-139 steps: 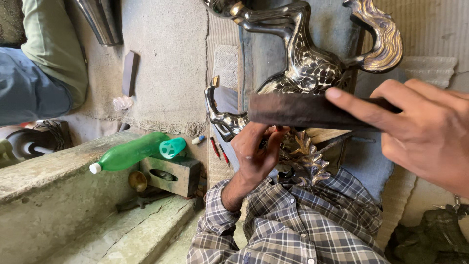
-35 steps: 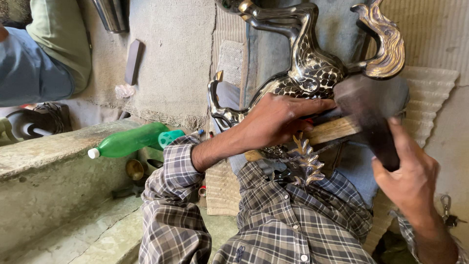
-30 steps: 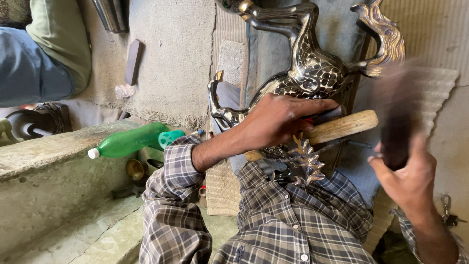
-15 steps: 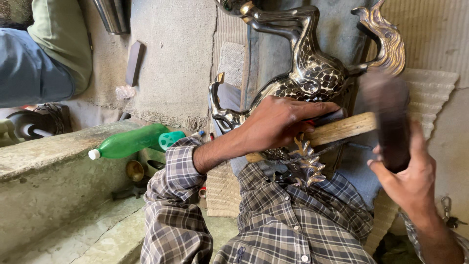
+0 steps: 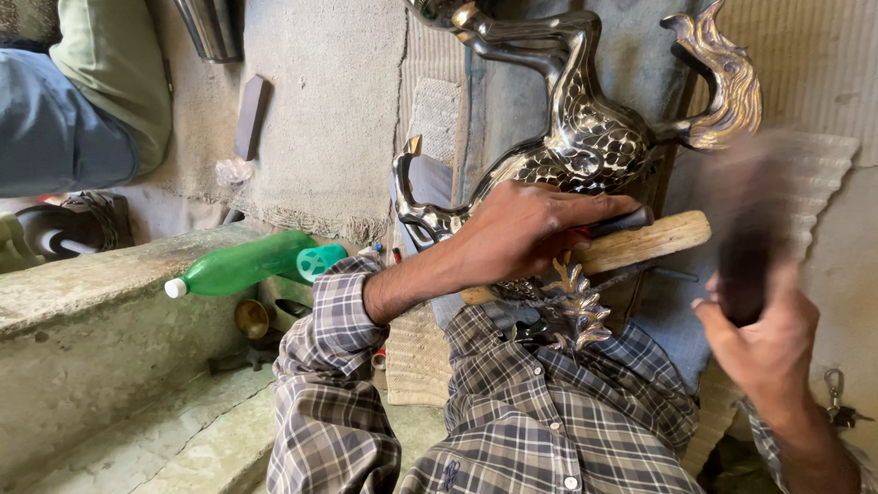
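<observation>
Rough grey concrete flooring (image 5: pixel 320 110) fills the upper middle of the view, with a raised stone step (image 5: pixel 91 311) along the lower left edge. A green plastic bottle (image 5: pixel 242 265) lies on its side at the step's inner edge, close to the checked shirt sleeve (image 5: pixel 334 366). The silver horse figure (image 5: pixel 585 137) lies across the person's lap, its curled tail (image 5: pixel 722 82) reaching toward the ribbed mat (image 5: pixel 823 155) on the right. The left hand (image 5: pixel 526 229) presses down on the figure's lower body, fingers wrapped over a wooden stick (image 5: pixel 640 242) that juts out to the right. The right hand (image 5: pixel 768 334) is clenched around a dark tool (image 5: pixel 745 247), motion-blurred and held well apart from the figure, above the mat; its exact form cannot be told. Open room remains between stick end and tool. Another person's knees (image 5: pixel 82 110) occupy the upper left corner, clear of the work.
</observation>
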